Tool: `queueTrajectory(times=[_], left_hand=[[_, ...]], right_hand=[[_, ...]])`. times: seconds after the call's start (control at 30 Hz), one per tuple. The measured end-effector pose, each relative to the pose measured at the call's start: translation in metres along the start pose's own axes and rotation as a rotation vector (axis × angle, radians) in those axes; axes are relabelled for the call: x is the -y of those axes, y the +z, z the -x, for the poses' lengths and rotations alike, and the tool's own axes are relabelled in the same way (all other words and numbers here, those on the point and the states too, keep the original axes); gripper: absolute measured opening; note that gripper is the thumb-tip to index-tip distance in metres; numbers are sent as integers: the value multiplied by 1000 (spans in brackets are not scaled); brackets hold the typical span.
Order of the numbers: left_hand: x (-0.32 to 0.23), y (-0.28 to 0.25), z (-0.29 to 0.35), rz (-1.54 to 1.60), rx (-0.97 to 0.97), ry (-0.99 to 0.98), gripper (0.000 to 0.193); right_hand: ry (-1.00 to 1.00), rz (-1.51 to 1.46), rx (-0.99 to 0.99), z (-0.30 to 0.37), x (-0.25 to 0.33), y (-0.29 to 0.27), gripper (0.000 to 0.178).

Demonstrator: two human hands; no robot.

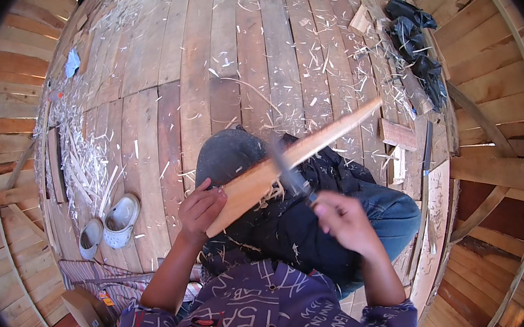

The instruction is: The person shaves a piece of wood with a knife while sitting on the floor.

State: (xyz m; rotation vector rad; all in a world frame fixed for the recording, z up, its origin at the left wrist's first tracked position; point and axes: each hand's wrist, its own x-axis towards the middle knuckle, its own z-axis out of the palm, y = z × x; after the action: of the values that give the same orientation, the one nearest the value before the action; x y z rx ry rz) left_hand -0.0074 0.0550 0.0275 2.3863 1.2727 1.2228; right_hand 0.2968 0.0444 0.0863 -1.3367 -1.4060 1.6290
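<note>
My left hand (203, 208) is closed round the near, wide end of a long pale wooden board (252, 191). The board slants away to the upper right across my lap and narrows to a point; a darker, rough strip runs along its upper edge. My right hand (348, 222) is wrapped round the handle of a large knife (294, 178), whose grey blade is smeared by motion. The blade crosses the board near its middle; whether it touches the wood I cannot tell. Curled shavings (275, 192) lie beside the blade on the dark cloth over my legs.
Wood shavings (93, 158) litter the plank floor (186, 98). Grey clogs (120, 220) stand at the left, by a cardboard box (85, 311) and striped cloth. Black plastic bags (409, 35), wood offcuts (398, 134) and a long dark blade-like strip (428, 146) lie along the right wall.
</note>
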Motion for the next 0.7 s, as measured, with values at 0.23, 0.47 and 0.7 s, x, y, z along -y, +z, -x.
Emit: queueTrajectory(times=[0.23,0.47,0.7], left_hand=[[1,3,8,-36,-32,1,11],[-1,3,4,-48,-55,-21,10],[4,4,12,-8,-35,-14,9]], right_hand=[[96,-217,-313,-6,7,-15,20],[2,-317,-483,-5,7,-19,36],[142,-293,-197,17,7,-6,22]])
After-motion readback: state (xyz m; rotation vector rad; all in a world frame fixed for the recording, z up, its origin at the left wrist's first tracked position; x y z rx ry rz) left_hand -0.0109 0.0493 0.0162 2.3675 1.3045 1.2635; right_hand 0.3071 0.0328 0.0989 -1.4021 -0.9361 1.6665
